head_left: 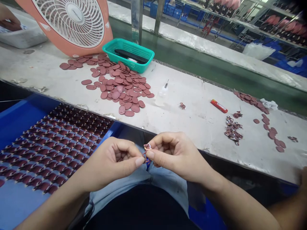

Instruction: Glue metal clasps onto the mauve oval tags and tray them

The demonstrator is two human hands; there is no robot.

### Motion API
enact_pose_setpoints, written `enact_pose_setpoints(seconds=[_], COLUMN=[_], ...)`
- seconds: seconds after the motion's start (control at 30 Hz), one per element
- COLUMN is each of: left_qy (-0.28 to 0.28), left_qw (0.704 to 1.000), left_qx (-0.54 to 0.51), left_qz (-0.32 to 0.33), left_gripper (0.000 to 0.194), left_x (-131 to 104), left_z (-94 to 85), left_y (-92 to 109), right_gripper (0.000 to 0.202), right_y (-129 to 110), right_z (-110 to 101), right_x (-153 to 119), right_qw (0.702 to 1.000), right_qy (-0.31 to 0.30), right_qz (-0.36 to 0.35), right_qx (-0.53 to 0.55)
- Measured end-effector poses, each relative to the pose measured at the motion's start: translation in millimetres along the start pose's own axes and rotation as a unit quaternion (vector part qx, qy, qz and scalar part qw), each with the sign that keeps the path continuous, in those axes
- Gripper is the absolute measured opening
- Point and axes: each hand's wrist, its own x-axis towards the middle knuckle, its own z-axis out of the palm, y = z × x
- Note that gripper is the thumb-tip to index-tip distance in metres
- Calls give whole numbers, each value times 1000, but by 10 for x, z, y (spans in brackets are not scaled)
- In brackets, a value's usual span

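Above my lap, my left hand [120,159] and my right hand [172,155] meet in front of me. Between the right thumb and forefinger is a small reddish-brown piece with white and orange edges [147,147]. The left thumb and forefinger pinch at its lower left side, where a bit of blue shows. Its exact kind is too small to make out. On the bench beyond, a heap of flat maroon oval pieces [127,84] lies to the left, and a small cluster of similar brown-and-white pieces [232,129] lies to the right.
A green basket [144,68] with dark objects stands behind the ovals, beside an orange fan [103,28]. A needle-tipped bottle [162,94] and a red lighter-like item [218,106] are on the bench [192,124]. A blue crate [14,134] holds rows of maroon items. Another person's hand [9,19] is upper left.
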Motion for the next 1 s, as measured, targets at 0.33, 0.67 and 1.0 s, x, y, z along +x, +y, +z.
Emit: enact_pose_setpoints(seconds=[0.33, 0.67, 1.0], left_qy=[1, 127, 250], left_qw=[988, 929, 760], left_qx=[152, 317, -535], left_qz=[18, 139, -272], left_gripper=[14, 7, 20], left_x=[-49, -189, -172], left_z=[4, 104, 115], left_y=[6, -114, -995], right_gripper=[21, 31, 24], right_y=[35, 178, 298], right_z=[-4, -73, -22], right_x=[10, 37, -6], right_qw=[998, 999, 988], right_qy=[-35, -21, 96], right_qz=[25, 44, -58], right_qx=[-40, 1, 109])
